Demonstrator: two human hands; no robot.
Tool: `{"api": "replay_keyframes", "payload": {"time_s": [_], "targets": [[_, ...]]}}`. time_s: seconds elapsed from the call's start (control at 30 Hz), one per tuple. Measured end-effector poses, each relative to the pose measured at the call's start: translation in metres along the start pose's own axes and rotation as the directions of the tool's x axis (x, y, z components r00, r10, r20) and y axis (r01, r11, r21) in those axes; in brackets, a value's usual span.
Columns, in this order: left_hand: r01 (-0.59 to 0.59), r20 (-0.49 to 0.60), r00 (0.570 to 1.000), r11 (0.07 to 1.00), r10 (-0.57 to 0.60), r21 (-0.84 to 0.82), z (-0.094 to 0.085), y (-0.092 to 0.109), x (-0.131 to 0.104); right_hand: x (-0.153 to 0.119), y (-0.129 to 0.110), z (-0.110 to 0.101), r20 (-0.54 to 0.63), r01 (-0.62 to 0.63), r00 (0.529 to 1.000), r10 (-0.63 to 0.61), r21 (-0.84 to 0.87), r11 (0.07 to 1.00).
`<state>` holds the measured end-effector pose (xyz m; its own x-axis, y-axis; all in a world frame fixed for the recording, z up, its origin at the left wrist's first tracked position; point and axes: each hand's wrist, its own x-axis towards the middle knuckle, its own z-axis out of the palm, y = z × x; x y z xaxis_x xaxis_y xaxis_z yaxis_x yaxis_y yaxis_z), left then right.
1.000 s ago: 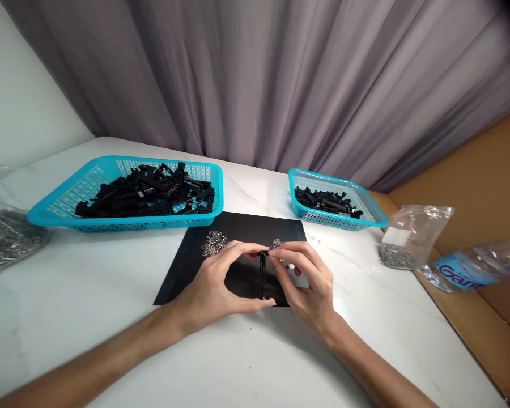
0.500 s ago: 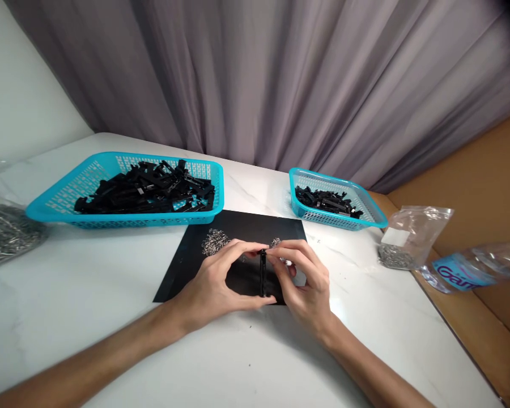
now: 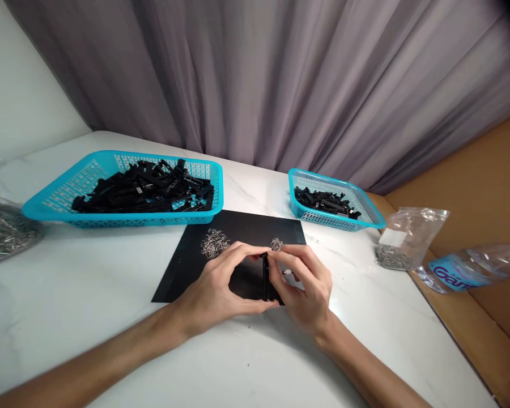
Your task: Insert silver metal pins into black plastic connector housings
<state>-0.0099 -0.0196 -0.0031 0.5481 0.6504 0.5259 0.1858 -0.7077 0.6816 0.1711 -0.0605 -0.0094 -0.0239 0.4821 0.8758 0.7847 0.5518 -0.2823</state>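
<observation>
A narrow black plastic strip (image 3: 266, 277) is held between the thumb and fingertips of my left hand (image 3: 216, 286), one end at the thumb and the other at the fingers. My right hand (image 3: 308, 283) is closed, its thumb and index finger pinching at the strip's far end. Whatever tiny piece may lie between those fingertips is hidden. A small white-tipped object (image 3: 287, 272) pokes out from under the curled right fingers; its kind is unclear. Beyond my hands, a larger heap of small shiny metal pieces (image 3: 215, 243) and a smaller heap (image 3: 276, 244) rest on a black mat (image 3: 182, 266).
A big blue basket (image 3: 46, 209) full of black plastic parts stands at left, a smaller blue basket (image 3: 368, 212) with similar parts at right. Bags of metal pieces lie at far left (image 3: 8, 229) and right (image 3: 393, 258). A plastic bottle (image 3: 463, 269) lies near the right edge.
Both hands and the strip have shifted slightly right in view. My right fingers have moved a little, so the white-tipped object and the smaller heap show more.
</observation>
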Motion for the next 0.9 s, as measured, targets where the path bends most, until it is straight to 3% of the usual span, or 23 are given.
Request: {"api": "replay_keyframes", "payload": {"time_s": [0.27, 0.5, 0.6, 0.9], "targets": [[0.01, 0.013, 1.0, 1.0, -0.01, 0.006, -0.001, -0.002, 0.0, -0.001, 0.008, -0.004, 0.062, 0.107, 0.993, -0.102, -0.073, 0.992], [-0.041, 0.007, 0.999, 0.999, 0.041, -0.01, -0.002, 0.003, 0.001, -0.002, 0.003, -0.004, 0.007, 0.033, 0.999, -0.033, 0.037, 0.999], [-0.047, -0.009, 0.999, 0.999, 0.046, -0.007, -0.001, 0.005, 0.001, -0.003, 0.006, -0.006, 0.009, 0.095, 0.995, -0.095, 0.01, 0.995], [-0.04, 0.013, 0.999, 0.999, 0.04, 0.013, -0.001, 0.004, 0.0, -0.007, 0.026, -0.015, 0.183, 0.275, 0.947, -0.262, -0.048, 0.96]]}}
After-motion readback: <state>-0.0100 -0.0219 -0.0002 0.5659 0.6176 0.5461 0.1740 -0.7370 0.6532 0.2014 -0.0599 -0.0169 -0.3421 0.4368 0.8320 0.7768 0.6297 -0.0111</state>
